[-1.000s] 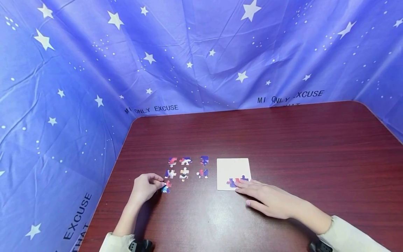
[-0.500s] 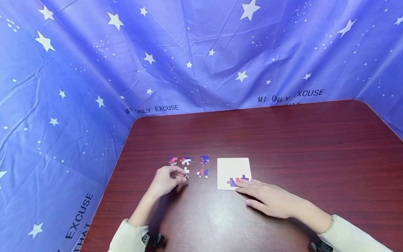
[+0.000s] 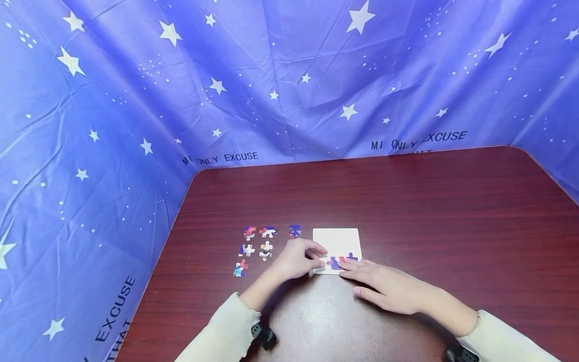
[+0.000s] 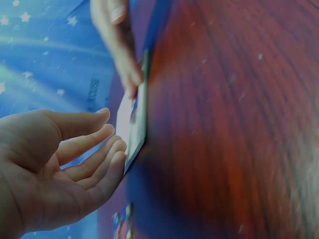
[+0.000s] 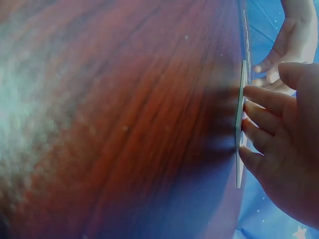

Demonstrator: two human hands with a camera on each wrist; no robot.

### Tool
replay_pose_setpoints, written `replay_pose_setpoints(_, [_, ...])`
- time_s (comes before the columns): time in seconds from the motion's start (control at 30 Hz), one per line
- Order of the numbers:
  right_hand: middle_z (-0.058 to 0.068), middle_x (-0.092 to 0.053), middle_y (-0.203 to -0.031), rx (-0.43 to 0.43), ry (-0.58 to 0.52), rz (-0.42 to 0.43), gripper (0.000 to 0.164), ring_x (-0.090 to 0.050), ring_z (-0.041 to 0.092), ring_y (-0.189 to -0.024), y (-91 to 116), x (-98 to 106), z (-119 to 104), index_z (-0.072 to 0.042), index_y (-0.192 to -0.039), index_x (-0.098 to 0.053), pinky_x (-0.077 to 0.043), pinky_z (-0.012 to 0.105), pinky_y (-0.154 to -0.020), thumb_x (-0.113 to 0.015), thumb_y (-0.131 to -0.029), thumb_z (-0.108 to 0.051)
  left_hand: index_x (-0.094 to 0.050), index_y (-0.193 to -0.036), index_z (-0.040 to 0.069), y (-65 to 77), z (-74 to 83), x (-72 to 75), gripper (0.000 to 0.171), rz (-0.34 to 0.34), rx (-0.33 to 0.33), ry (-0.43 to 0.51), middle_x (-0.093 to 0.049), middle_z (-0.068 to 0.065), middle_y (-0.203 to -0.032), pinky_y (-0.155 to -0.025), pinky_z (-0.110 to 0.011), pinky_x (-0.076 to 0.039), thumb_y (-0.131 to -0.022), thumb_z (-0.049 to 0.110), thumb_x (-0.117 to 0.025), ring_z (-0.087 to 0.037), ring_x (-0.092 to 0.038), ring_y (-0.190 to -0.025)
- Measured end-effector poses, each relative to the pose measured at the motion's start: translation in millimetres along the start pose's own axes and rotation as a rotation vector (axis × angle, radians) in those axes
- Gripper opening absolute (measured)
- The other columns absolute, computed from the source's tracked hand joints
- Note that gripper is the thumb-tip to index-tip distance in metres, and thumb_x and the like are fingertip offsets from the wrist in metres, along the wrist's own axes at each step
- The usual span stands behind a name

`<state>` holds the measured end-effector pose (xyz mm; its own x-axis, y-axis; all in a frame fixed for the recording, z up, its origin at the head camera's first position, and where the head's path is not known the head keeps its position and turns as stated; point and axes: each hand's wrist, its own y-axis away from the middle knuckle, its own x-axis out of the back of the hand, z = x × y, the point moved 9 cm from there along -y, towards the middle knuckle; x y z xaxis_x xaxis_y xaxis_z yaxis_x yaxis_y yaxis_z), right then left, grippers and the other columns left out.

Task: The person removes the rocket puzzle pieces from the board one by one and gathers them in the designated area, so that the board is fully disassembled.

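A square white puzzle board (image 3: 335, 241) lies on the table, with a few joined purple and red jigsaw pieces (image 3: 333, 263) along its lower right part. My right hand (image 3: 384, 286) rests its extended fingers on these pieces and the board, covering part of them. At the board's left edge hovers my left hand (image 3: 298, 259), its fingers loosely bent and the thumb apart. No piece shows between the fingertips in the left wrist view, where the left hand (image 4: 65, 164) is near the board (image 4: 139, 119). Whatever lies beneath the left hand is hidden.
Several loose jigsaw pieces lie left of the board, among them a penguin-like piece (image 3: 266, 250), a blue and red piece (image 3: 240, 269) and a purple piece (image 3: 295, 231). A starry blue curtain (image 3: 289, 75) hangs behind the dark red wooden table (image 3: 429, 211).
My left hand has moved right, from the lower-left loose piece, past the penguin-like piece, to the board's left edge. The right hand has stayed on the board.
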<state>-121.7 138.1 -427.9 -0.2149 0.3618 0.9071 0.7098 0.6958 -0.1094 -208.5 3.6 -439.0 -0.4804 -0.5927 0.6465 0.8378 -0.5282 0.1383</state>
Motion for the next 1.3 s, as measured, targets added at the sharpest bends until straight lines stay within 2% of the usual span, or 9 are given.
replay_pose_setpoints(0.2, [0.001,-0.046,-0.15,-0.021,-0.007,-0.013,0.04,-0.047,0.025,-0.136,-0.5,-0.7,1.6,-0.02,-0.138,-0.053,-0.043,0.046,-0.104,-0.044,-0.101,-0.035,-0.072,-0.103,0.006,-7.7,4.0,-16.2,0.024,-0.01,0.015,-0.047,-0.074,-0.007,-0.09,-0.069,-0.015,-0.05,-0.08,0.01,-0.075,-0.008,-0.065,-0.078])
replay_pose_setpoints(0.33, [0.001,-0.046,-0.15,-0.019,0.002,-0.008,0.04,-0.047,0.025,-0.135,-0.6,0.1,1.3,-0.021,-0.138,-0.053,-0.044,0.045,-0.103,-0.045,-0.101,-0.035,-0.072,-0.105,0.007,-10.4,7.2,-19.9,0.026,0.011,-0.012,-0.114,-0.072,-0.006,-0.094,-0.074,-0.015,-0.049,-0.08,0.012,-0.075,-0.01,-0.064,-0.083])
replay_pose_setpoints(0.5, [0.001,-0.046,-0.149,0.0,0.006,0.008,0.039,-0.048,0.025,-0.135,-1.3,0.0,0.4,-0.021,-0.138,-0.053,-0.043,0.046,-0.103,-0.046,-0.101,-0.033,-0.072,-0.096,0.008,-13.0,10.1,-23.6,0.019,0.032,-0.046,-0.15,-0.067,-0.004,-0.088,-0.069,-0.012,-0.045,-0.077,0.011,-0.076,-0.007,-0.059,-0.077])
replay_pose_setpoints(0.67, [0.0,-0.045,-0.15,0.007,0.009,0.006,0.039,-0.047,0.024,-0.135,-1.4,-1.9,1.5,-0.021,-0.139,-0.052,-0.043,0.046,-0.103,-0.045,-0.102,-0.033,-0.071,-0.088,0.008,-16.2,10.7,-24.3,0.016,0.049,-0.062,-0.159,-0.064,-0.004,-0.081,-0.066,-0.011,-0.043,-0.074,0.007,-0.078,-0.006,-0.055,-0.072])
replay_pose_setpoints(1.03, [-0.001,-0.047,-0.148,0.009,0.015,0.029,0.041,-0.049,0.022,-0.134,0.2,5.1,3.1,-0.019,-0.139,-0.051,-0.041,0.039,-0.106,-0.048,-0.1,-0.031,-0.07,-0.085,0.009,-20.6,7.7,-25.1,0.016,0.024,-0.027,-0.136,-0.064,-0.001,-0.078,-0.067,-0.012,-0.043,-0.073,0.008,-0.079,-0.003,-0.052,-0.071])
replay_pose_setpoints(1.17, [-0.002,-0.049,-0.148,-0.018,0.024,0.03,0.041,-0.049,0.022,-0.134,1.5,7.5,8.3,-0.02,-0.139,-0.051,-0.038,0.038,-0.108,-0.049,-0.1,-0.031,-0.07,-0.085,0.009,-20.8,7.0,-25.1,0.016,0.027,-0.03,-0.133,-0.063,-0.001,-0.078,-0.067,-0.012,-0.043,-0.072,0.007,-0.08,-0.003,-0.051,-0.07])
replay_pose_setpoints(1.3, [0.0,-0.051,-0.146,-0.07,0.047,0.02,0.041,-0.049,0.024,-0.134,1.0,10.8,18.2,-0.019,-0.139,-0.051,-0.039,0.044,-0.108,-0.05,-0.1,-0.031,-0.07,-0.085,0.009,-21.4,6.1,-25.2,0.016,0.025,-0.032,-0.127,-0.063,-0.001,-0.078,-0.067,-0.012,-0.043,-0.072,0.007,-0.08,-0.003,-0.051,-0.07])
